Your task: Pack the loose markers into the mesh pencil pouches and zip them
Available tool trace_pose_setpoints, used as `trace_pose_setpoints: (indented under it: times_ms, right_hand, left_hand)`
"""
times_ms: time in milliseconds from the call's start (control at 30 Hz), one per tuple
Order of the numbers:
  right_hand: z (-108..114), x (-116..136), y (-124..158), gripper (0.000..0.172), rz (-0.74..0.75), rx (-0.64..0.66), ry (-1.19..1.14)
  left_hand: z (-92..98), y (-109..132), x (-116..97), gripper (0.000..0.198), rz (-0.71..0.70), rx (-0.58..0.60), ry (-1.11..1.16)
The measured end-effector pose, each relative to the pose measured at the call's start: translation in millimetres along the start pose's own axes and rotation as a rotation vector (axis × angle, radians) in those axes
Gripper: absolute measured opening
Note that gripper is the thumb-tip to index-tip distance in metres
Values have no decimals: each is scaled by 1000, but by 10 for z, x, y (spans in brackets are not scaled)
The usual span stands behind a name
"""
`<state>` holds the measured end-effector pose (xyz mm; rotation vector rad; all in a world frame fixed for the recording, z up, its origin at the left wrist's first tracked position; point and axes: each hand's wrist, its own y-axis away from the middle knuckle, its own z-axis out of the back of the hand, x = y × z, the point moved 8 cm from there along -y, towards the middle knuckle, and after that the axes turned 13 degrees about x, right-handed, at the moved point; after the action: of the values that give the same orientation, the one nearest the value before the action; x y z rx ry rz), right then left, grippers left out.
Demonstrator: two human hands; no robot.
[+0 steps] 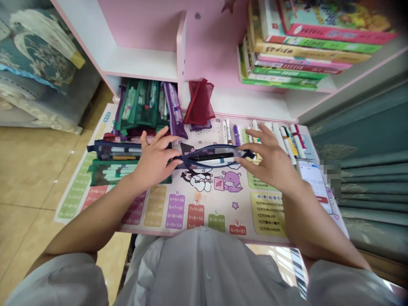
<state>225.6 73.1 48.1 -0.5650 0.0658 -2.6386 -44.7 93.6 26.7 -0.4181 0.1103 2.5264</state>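
A navy zip pencil pouch (pixel 204 165) lies across the middle of the desk with its mouth spread apart. Inside show a black pen (pixel 219 156) and a white marker (pixel 213 162). My left hand (pixel 157 157) pinches the pouch's left end between thumb and finger, the other fingers fanned out. At the right end my right hand (pixel 270 159) has its thumb and fingers on the rim. Partly under my left hand lie another navy pouch (pixel 105 148) and a green mesh pouch (pixel 111 173), both with pens inside.
Green mesh pouches (pixel 143 102) and a purple one (pixel 174 110) fill the left cubby; a red mesh pouch (pixel 200 102) lies beside them. Several markers (pixel 283 138) stand in a row behind my right hand. A phone (pixel 314 182) lies at right. Books (pixel 306 55) are stacked on the shelf.
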Motion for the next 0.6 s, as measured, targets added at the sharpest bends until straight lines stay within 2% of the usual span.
trace_pose_setpoints:
  times_ms: [100,200,300,433,600]
  right_hand:
    - [-37,356,-127,16,91,-12,-53]
    - [-228,733,-289,18,179,28,-81]
    - [-443,1002,-435,18,211,55,-46]
    - [-596,1140,-546,17,205,48,29]
    - [-605,1132,-574,16,202,30,31]
  left_hand:
    - [-14,12,17,11,21,1,31]
    - [-23,29,20,10,35,-8,48]
    - [-25,45,18,12,44,-7,56]
    - [-24,62,18,15,52,6,64]
    - [-39,83,16,12,52,19,64]
